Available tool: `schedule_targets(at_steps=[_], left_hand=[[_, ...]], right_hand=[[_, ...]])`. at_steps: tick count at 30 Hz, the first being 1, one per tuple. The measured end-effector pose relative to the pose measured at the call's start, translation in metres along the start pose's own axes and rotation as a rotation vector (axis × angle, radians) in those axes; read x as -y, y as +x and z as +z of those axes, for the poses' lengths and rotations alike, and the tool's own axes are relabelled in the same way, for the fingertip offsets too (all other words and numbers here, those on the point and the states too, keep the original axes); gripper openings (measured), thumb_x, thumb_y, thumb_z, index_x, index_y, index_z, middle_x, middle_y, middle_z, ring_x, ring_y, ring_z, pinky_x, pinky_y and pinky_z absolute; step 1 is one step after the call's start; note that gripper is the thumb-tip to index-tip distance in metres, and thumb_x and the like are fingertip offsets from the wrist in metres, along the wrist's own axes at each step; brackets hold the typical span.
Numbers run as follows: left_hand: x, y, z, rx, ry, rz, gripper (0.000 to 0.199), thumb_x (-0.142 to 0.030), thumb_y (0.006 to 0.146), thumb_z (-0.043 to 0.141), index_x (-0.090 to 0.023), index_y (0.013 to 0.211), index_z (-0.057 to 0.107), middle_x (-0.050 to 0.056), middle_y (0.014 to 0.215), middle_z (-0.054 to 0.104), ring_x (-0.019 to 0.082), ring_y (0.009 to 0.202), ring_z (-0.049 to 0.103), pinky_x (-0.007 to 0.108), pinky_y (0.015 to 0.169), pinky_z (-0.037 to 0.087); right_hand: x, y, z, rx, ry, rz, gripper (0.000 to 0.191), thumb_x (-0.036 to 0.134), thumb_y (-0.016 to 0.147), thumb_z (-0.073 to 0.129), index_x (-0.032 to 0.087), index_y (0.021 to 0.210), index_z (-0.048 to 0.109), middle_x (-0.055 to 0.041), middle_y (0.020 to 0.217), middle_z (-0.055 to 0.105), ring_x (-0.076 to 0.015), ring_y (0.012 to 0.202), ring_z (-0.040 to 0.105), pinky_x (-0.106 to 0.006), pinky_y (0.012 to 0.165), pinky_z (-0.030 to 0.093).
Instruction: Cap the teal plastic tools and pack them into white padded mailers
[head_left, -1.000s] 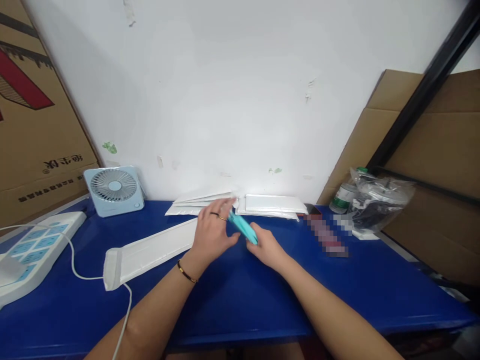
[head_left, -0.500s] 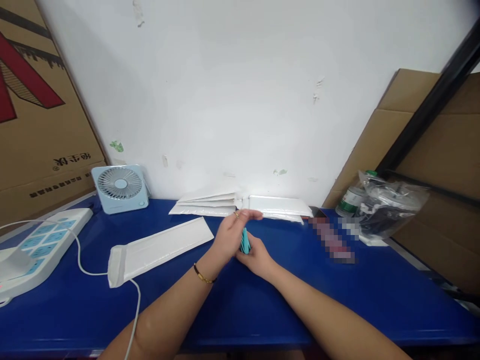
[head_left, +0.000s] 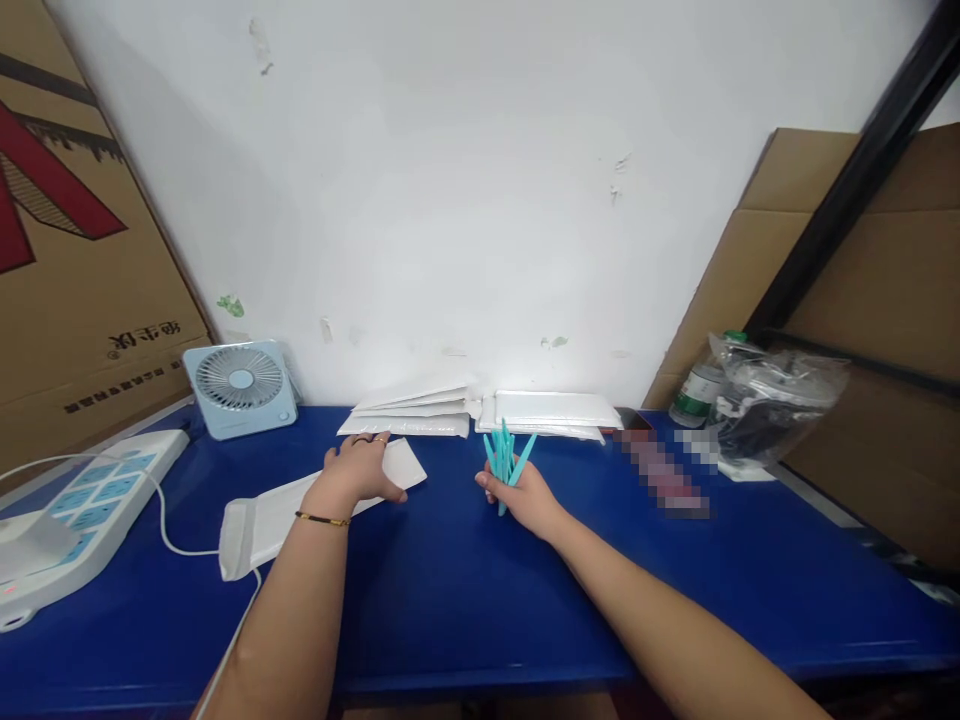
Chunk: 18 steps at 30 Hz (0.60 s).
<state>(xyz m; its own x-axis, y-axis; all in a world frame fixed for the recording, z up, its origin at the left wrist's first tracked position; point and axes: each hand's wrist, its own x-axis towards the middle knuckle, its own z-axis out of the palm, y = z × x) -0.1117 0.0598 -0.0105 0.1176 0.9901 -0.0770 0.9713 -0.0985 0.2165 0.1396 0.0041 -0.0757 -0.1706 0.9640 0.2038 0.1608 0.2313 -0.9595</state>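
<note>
My right hand (head_left: 525,497) is closed around a bunch of slim turquoise sticks (head_left: 506,452) with pointed ends, which look like pens. Their upper ends fan out above my fingers, and one tip shows below. To the left, my left hand (head_left: 364,470) has its fingers spread over a white padded envelope (head_left: 281,515) lying slantwise on the blue table. Whether those fingers touch the envelope, I cannot tell. The envelope's folded flap end points toward the lower left.
Two stacks of white padded envelopes, one left (head_left: 409,410) and one right (head_left: 555,408), lie along the wall. A light-blue fan (head_left: 241,385) and a power strip (head_left: 97,500) with a white cable stand left. A bottle (head_left: 697,390) and a plastic-wrapped item (head_left: 772,400) are at right.
My left hand has moved away from the turquoise sticks, leftward to the single envelope, and its fingers have spread. My right hand still holds the sticks, which now fan apart.
</note>
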Motion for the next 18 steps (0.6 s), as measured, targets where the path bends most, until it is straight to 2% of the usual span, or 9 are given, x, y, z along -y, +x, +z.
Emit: schedule_targets(at_steps=[3,6,9,11,13,15,18], left_hand=[[0.018,0.010,0.006,0.119,0.060,-0.066,0.106,-0.044,0.036,0.080,-0.021,0.133,0.042,0.021,0.134,0.047,0.042,0.121,0.044,0.053,0.093,0.038],[0.021,0.012,0.005,0.123,0.000,-0.037,0.079,-0.042,0.039,0.078,-0.019,0.112,0.059,0.017,0.121,0.059,0.040,0.110,0.053,0.047,0.088,0.043],[0.013,0.010,-0.003,-0.013,-0.311,0.083,0.050,-0.047,0.054,0.070,-0.017,0.093,0.064,0.011,0.101,0.068,0.032,0.096,0.061,0.038,0.081,0.047],[0.006,0.009,-0.009,-0.176,-0.634,0.130,0.049,-0.052,0.067,0.061,-0.016,0.099,0.061,0.008,0.095,0.068,0.026,0.089,0.063,0.034,0.076,0.049],[-0.002,0.011,-0.011,-0.359,-0.931,0.112,0.054,-0.051,0.077,0.051,-0.014,0.116,0.051,0.009,0.102,0.066,0.023,0.090,0.063,0.032,0.076,0.051],[-0.008,0.013,-0.010,-0.506,-1.054,0.065,0.061,-0.043,0.081,0.047,-0.015,0.134,0.032,0.011,0.117,0.060,0.021,0.099,0.061,0.033,0.082,0.050],[-0.013,0.010,-0.007,-0.583,-0.860,-0.014,0.097,-0.034,0.075,0.058,-0.017,0.144,-0.007,0.016,0.139,0.041,0.026,0.123,0.046,0.040,0.098,0.042]], right_hand=[[0.003,0.003,-0.015,-0.100,0.018,-0.035,0.030,0.047,0.075,0.064,0.019,0.075,0.055,0.0013,0.059,0.054,-0.0138,0.053,0.052,-0.028,0.053,0.044],[0.007,0.005,-0.031,-0.230,0.032,-0.053,0.029,0.046,0.076,0.063,0.018,0.077,0.057,0.0017,0.058,0.053,-0.0132,0.052,0.050,-0.027,0.053,0.042],[0.011,0.005,-0.039,-0.254,0.075,-0.062,0.028,0.045,0.076,0.063,0.018,0.080,0.057,0.0023,0.060,0.052,-0.0122,0.052,0.049,-0.026,0.053,0.041],[0.013,0.005,-0.038,-0.212,0.111,-0.059,0.028,0.045,0.076,0.063,0.018,0.081,0.057,0.0026,0.059,0.051,-0.0116,0.052,0.048,-0.025,0.052,0.040],[0.014,0.004,-0.035,-0.162,0.142,-0.047,0.028,0.044,0.076,0.064,0.017,0.081,0.057,0.0029,0.058,0.050,-0.0111,0.051,0.048,-0.024,0.051,0.040],[0.014,0.004,-0.034,-0.138,0.155,-0.027,0.029,0.044,0.076,0.064,0.017,0.082,0.057,0.0029,0.059,0.050,-0.0110,0.051,0.048,-0.024,0.051,0.039],[0.013,0.005,-0.037,-0.175,0.149,-0.017,0.030,0.046,0.074,0.065,0.017,0.081,0.057,0.0026,0.060,0.051,-0.0112,0.051,0.047,-0.024,0.050,0.039]])
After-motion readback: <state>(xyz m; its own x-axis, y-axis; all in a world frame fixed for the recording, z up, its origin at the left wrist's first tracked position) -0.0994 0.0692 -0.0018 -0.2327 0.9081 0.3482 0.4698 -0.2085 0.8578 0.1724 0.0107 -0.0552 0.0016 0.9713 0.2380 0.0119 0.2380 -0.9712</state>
